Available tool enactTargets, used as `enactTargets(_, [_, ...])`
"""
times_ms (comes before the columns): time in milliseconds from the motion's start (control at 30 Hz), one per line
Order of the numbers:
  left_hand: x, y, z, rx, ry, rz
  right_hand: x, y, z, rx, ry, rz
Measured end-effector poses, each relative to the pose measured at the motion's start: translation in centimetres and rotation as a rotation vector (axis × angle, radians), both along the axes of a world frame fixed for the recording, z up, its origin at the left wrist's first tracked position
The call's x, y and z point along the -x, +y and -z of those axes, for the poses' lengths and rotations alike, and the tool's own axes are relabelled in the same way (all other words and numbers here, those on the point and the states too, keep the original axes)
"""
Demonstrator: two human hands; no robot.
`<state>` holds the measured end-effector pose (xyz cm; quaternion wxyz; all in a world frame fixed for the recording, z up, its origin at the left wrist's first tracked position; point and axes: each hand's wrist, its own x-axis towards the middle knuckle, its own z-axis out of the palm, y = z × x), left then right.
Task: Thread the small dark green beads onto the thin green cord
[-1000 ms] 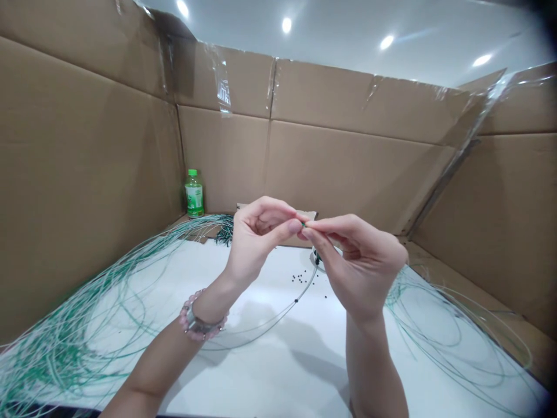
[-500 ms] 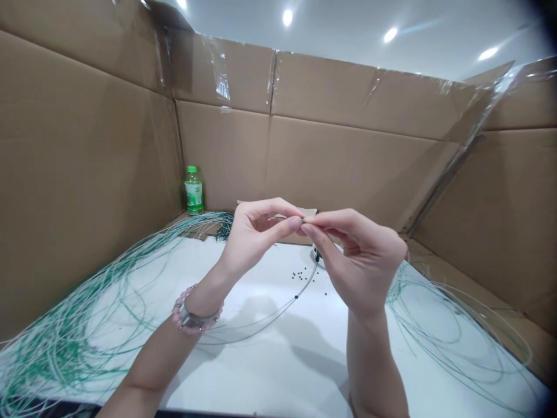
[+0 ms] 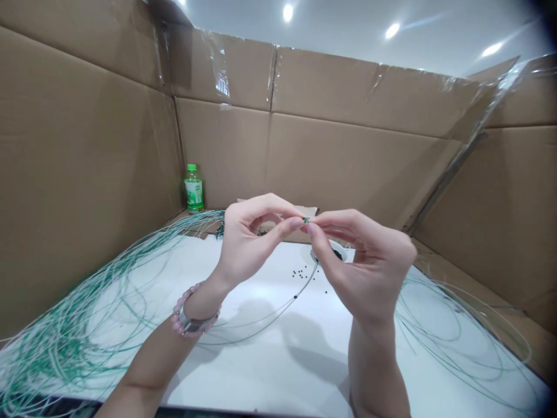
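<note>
Above the white tabletop [image 3: 322, 377], my left hand [image 3: 250, 241] and my right hand [image 3: 369, 267] meet fingertip to fingertip. Between them is the tiny green end of a wire [image 3: 306, 220], pinched by thumb and index finger on each side. The fingers cover most of it. Below the hands, a pale pair of wires [image 3: 278, 313] curves across the table, with a small black bead [image 3: 295, 297] around it. Behind my right hand stands a white dish [image 3: 315, 255] with black bits inside, partly hidden.
A large tangle of green and white wires [image 3: 56, 348] covers the left side. Looser wire loops [image 3: 456, 342] lie at the right. Several black beads [image 3: 300, 274] are scattered near the dish. A green bottle [image 3: 194, 190] stands in the back left corner. Cardboard walls [image 3: 348, 162] enclose the table.
My left wrist has shifted slightly left and my right hand slightly right, while the fingertips stay together. More of the green end and of the white dish shows.
</note>
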<state>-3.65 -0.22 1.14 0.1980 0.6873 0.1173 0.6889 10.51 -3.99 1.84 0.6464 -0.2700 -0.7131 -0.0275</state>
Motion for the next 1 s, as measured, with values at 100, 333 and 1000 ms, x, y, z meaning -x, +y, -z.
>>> enactTargets(100, [0.00,0.01,0.14,-0.053,0.016,-0.042,-0.04,-0.08,-0.05,0.004,-0.020,0.008])
enactTargets(333, [-0.26,0.12,0.36,-0.063,0.006,-0.043,0.10,-0.20,-0.14,0.054,0.012,-0.029])
enactTargets(1000, [-0.49,0.26,0.77,-0.125,0.037,-0.098,-0.34,-0.42,-0.37,0.071,-0.033,0.017])
